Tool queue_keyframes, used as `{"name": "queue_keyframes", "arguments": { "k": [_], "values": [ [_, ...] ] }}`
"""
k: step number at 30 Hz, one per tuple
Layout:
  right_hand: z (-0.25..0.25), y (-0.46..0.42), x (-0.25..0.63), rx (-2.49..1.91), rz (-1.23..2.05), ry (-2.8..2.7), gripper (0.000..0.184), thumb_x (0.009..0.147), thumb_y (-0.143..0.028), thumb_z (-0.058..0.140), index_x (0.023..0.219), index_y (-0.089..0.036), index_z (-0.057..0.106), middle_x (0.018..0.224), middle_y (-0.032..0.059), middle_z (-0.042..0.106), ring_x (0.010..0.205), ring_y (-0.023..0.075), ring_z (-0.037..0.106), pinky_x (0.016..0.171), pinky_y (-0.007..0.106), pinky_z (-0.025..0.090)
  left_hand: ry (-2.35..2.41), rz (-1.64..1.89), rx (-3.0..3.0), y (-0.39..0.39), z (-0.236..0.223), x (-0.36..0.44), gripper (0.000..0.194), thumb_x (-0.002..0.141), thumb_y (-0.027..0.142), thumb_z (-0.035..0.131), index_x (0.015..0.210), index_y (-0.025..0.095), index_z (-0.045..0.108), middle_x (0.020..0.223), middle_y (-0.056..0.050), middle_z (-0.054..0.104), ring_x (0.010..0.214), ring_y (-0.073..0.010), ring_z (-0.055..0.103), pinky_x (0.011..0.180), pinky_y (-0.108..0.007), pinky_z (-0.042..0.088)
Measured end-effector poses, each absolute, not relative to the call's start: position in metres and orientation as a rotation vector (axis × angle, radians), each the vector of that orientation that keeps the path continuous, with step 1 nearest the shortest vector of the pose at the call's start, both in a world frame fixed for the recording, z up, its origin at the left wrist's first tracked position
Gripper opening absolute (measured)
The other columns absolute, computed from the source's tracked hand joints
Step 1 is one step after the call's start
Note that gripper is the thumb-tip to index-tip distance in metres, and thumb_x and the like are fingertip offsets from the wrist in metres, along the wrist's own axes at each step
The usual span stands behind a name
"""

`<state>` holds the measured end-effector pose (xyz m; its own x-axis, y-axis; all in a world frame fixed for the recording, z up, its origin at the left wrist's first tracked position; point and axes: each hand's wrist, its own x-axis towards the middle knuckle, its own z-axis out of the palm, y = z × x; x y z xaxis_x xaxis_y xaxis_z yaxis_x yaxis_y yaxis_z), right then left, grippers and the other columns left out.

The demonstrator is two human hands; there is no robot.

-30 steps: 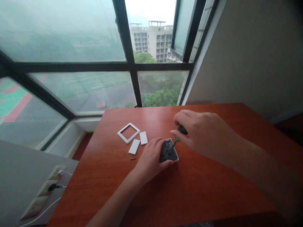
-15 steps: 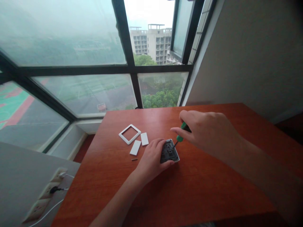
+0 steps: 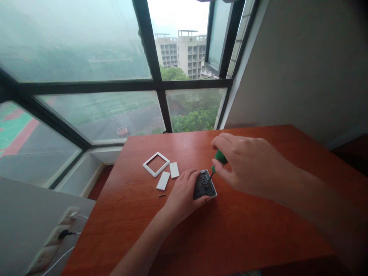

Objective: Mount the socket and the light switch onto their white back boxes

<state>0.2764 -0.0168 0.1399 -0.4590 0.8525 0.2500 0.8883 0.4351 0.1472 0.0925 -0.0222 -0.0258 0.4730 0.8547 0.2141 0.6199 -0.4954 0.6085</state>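
Note:
A dark switch module with a pale rim (image 3: 204,185) lies on the reddish wooden table (image 3: 230,230). My left hand (image 3: 181,196) grips its left and near edges, fingers curled round it. My right hand (image 3: 244,165) is closed on a green-handled screwdriver (image 3: 219,158), whose thin shaft points down-left into the module's top. To the left lie a white square frame (image 3: 156,164), two white rectangular key plates (image 3: 163,180) (image 3: 174,170), and a small dark screw (image 3: 162,195).
A large window with dark frames (image 3: 158,84) rises behind the table's far edge. A grey wall (image 3: 301,65) stands at the right. At lower left a wall socket strip (image 3: 57,235) has a plug and white cable.
My right hand's fingers have shifted round the screwdriver handle, lifting then closing down again, as in turning it. The left hand and module stay put.

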Motion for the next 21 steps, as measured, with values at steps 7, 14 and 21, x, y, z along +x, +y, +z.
{"name": "queue_keyframes", "arguments": {
  "k": [7, 14, 21],
  "values": [
    [0.1399, -0.0148, 0.2763, -1.677, -0.459, -2.487, 0.024, 0.088, -0.045, 0.050, 0.088, -0.021, 0.055, 0.077, 0.0044, 0.067, 0.061, 0.0223, 0.061, 0.049, 0.030, 0.015, 1.223, 0.700, 2.284, -0.0219, -0.0256, 0.0921, 0.072, 0.069, 0.034, 0.079, 0.130, 0.024, 0.043, 0.133, -0.009, 0.050, 0.122, -0.0305, 0.048, 0.103, -0.048, 0.040],
    [0.1437, -0.0163, 0.2771, -1.465, -0.247, -2.655, 0.012, 0.087, -0.030, 0.053, 0.096, -0.022, 0.054, 0.089, 0.0026, 0.068, 0.069, 0.0200, 0.063, 0.049, 0.029, 0.019, 1.208, 0.702, 2.283, -0.0215, -0.0243, 0.0916, 0.071, 0.070, 0.035, 0.078, 0.130, 0.024, 0.042, 0.134, -0.010, 0.049, 0.123, -0.0310, 0.047, 0.104, -0.049, 0.039],
    [0.1427, -0.0172, 0.2729, -1.582, -0.311, -2.537, 0.020, 0.088, -0.037, 0.050, 0.097, -0.020, 0.055, 0.088, 0.0048, 0.069, 0.069, 0.0218, 0.064, 0.049, 0.030, 0.021, 1.216, 0.691, 2.282, -0.0218, -0.0232, 0.0916, 0.072, 0.069, 0.033, 0.079, 0.130, 0.024, 0.042, 0.134, -0.010, 0.049, 0.123, -0.0307, 0.047, 0.104, -0.048, 0.040]
  ]
}}
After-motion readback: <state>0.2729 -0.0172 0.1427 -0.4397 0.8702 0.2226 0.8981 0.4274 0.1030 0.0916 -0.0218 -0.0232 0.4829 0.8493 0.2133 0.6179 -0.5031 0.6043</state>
